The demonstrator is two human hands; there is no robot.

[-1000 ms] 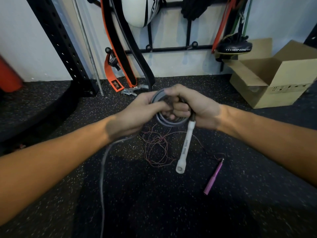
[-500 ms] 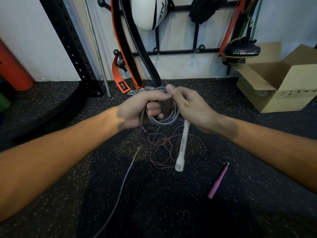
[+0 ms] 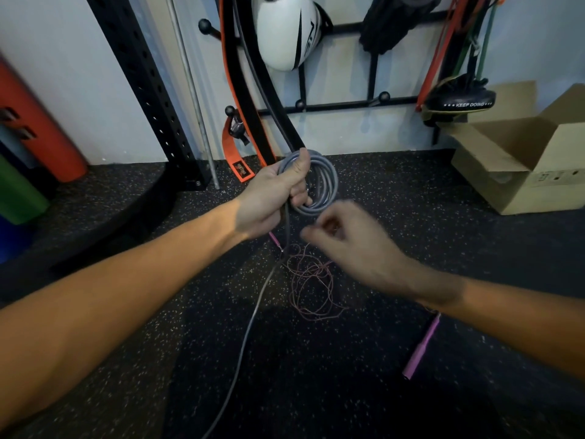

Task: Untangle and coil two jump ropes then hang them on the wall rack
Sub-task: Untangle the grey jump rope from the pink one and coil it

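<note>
My left hand [image 3: 272,198] grips a grey jump rope wound into a coil [image 3: 327,182], held up in front of the wall. The coil's loose grey tail [image 3: 250,321] hangs past my left wrist and trails over the floor toward me. My right hand [image 3: 354,245] is blurred, just below and apart from the coil, fingers loosely curled with nothing seen in them. The grey rope's white handle is out of sight. A thin pink rope lies in a tangle [image 3: 311,286] on the floor, one pink handle [image 3: 422,346] at right, another pink handle tip [image 3: 274,239] under my left wrist.
The black wall rack [image 3: 345,104] with ball-tipped pegs carries an orange-black strap [image 3: 235,74], a white ball [image 3: 285,30] and resistance bands. An open cardboard box [image 3: 519,172] stands at right. A black perforated upright [image 3: 148,90] and coloured rollers [image 3: 41,122] stand at left.
My right hand has let go of the coil and dropped below it. My left hand alone now holds the coil, raised nearer the wall. The white handle is no longer seen.
</note>
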